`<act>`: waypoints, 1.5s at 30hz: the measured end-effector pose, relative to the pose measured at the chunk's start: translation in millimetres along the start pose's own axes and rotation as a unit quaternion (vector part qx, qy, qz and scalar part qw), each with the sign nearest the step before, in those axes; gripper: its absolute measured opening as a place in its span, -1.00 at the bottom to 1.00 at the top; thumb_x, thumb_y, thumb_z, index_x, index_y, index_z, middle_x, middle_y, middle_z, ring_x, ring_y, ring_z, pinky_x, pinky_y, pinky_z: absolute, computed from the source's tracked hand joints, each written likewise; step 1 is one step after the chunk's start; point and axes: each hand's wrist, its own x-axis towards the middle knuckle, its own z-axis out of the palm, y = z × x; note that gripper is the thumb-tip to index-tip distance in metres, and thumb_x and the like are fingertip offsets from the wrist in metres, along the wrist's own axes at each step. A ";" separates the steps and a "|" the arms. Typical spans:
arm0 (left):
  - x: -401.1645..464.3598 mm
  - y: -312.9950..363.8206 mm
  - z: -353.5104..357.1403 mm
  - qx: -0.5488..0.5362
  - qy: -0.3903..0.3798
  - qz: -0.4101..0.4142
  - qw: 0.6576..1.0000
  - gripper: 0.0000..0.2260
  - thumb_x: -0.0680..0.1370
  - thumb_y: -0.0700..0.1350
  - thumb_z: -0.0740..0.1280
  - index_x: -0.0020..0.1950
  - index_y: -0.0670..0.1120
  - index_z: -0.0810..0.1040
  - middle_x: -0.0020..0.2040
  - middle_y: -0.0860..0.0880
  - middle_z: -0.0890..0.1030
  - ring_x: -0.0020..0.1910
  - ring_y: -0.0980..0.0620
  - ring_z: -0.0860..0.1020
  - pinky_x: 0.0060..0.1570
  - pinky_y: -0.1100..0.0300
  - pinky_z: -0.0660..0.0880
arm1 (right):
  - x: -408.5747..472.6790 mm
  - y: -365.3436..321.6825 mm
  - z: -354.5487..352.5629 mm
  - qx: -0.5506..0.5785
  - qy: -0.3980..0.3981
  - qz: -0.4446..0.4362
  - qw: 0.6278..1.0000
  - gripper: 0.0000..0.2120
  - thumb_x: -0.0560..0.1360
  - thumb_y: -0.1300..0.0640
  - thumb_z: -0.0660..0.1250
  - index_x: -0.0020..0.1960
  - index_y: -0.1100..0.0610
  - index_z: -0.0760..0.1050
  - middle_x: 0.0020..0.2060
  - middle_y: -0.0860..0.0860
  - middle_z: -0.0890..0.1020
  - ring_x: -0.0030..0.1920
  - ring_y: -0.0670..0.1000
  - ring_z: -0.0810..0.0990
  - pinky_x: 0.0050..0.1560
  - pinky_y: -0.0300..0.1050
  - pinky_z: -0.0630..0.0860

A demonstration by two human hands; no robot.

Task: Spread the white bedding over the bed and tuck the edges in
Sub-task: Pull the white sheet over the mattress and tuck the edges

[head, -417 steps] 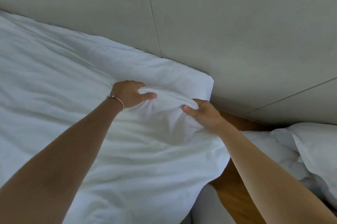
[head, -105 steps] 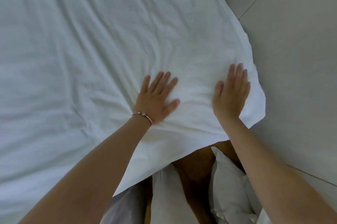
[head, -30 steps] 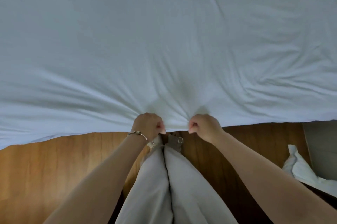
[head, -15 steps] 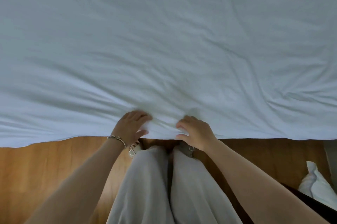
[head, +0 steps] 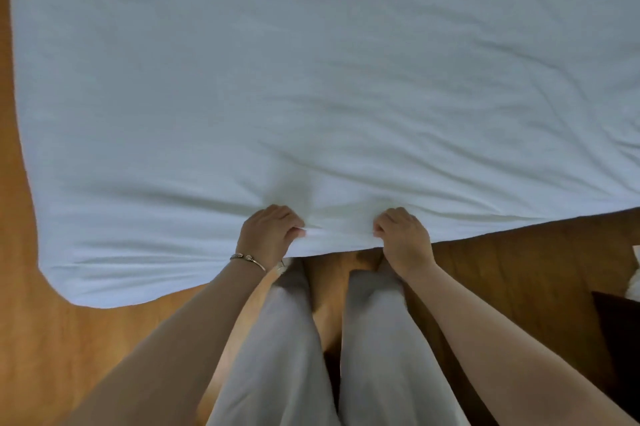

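From the head camera, looking straight down, the wide white cotton bedding [head: 311,79] lies spread over the bed and fills most of the picture, its near hem hanging just past the mattress edge above the orange-brown wooden floor [head: 45,339]. The left hand [head: 268,235], with a thin metal bracelet [head: 247,259] at the wrist, and the right hand [head: 403,238] are both bunched on that hem, fingers curled over the fold and clamped on the cloth, a short stretch of hem between them. Half a second ago the fingers lay looser on the edge; now they have closed and the fabric puckers up between the two fists — a pull toward the body, I would judge, to draw the sheet taut. The rounded left corner [head: 79,287] of the bedding has also come into sight, draped and untucked. The person's pale grey trouser legs [head: 277,356] stand close against the bed. So the spreading looks largely done, while the tucking along this side seems yet to begin.
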 end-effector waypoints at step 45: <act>-177.9 -268.9 -104.3 0.010 -0.117 -0.059 0.991 -0.96 0.47 -0.18 0.43 -0.13 -0.05 0.64 -0.17 0.03 0.62 -0.10 -0.04 0.56 -0.16 0.21 0.40 | 2.8 -271.3 110.8 -0.056 -0.143 0.089 0.984 -0.81 0.49 0.29 0.32 -0.19 0.01 0.51 -0.19 -0.09 0.58 -0.13 -0.03 0.54 -0.05 -0.13 0.51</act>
